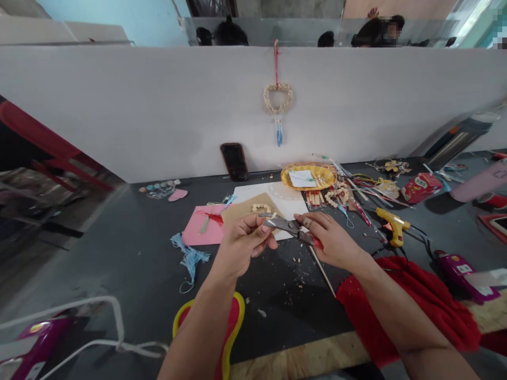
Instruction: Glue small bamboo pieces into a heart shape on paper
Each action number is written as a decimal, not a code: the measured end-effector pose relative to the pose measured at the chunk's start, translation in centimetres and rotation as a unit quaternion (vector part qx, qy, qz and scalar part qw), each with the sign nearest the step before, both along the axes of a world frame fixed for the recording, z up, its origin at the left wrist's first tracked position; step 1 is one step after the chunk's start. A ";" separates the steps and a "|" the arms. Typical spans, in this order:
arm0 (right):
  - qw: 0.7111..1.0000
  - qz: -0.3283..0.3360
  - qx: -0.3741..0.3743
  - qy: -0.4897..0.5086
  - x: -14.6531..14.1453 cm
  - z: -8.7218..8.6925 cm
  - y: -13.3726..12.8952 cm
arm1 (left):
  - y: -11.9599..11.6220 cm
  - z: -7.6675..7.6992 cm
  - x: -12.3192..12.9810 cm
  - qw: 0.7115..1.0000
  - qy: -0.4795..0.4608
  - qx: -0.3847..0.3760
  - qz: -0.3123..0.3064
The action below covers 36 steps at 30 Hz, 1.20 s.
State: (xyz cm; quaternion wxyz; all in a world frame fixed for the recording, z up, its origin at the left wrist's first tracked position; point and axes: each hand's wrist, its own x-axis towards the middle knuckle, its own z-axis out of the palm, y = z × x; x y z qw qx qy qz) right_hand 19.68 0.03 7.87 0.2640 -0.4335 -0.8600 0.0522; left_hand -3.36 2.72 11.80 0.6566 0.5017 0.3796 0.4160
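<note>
My right hand is closed around the handles of metal shears, with a bit of red grip showing below the fingers. The blades point left and a small pale piece shows at them. My left hand is pinched close against the blade tips; whatever its fingertips hold is too small to make out. Behind the hands, an unfinished-looking ring of pale beads lies on a brown sheet. Under the right hand, a thin wooden stick slants toward the table's front.
Pink paper and blue tassels lie left. A yellow basket, a yellow glue gun and a red cloth are right. A phone leans on the white partition, below a hanging beaded heart.
</note>
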 end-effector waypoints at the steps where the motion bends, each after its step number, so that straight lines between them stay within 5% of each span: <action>1: 1.000 0.007 0.000 0.001 0.0 0.0 0.0 | 0.0 0.0 0.0 1.000 -0.001 -0.002 0.000; 9: 1.000 0.004 -0.003 -0.019 0.3 0.2 0.3 | -0.2 0.0 0.2 0.999 -0.024 -0.021 -0.005; 18: 0.999 0.034 0.009 0.010 0.3 0.5 -0.2 | -0.3 0.4 -0.4 0.986 -0.093 -0.093 -0.103; 25: 0.999 0.043 0.025 0.020 0.0 -0.2 0.0 | -0.3 0.4 -0.7 0.983 -0.104 -0.089 -0.119; 29: 1.000 0.024 0.016 0.006 0.0 -0.4 0.3 | -0.2 0.1 -0.3 0.990 -0.083 -0.074 -0.089; 36: 0.998 -0.032 0.045 -0.026 0.1 0.1 0.3 | -0.6 -0.5 0.8 0.989 0.047 0.119 0.074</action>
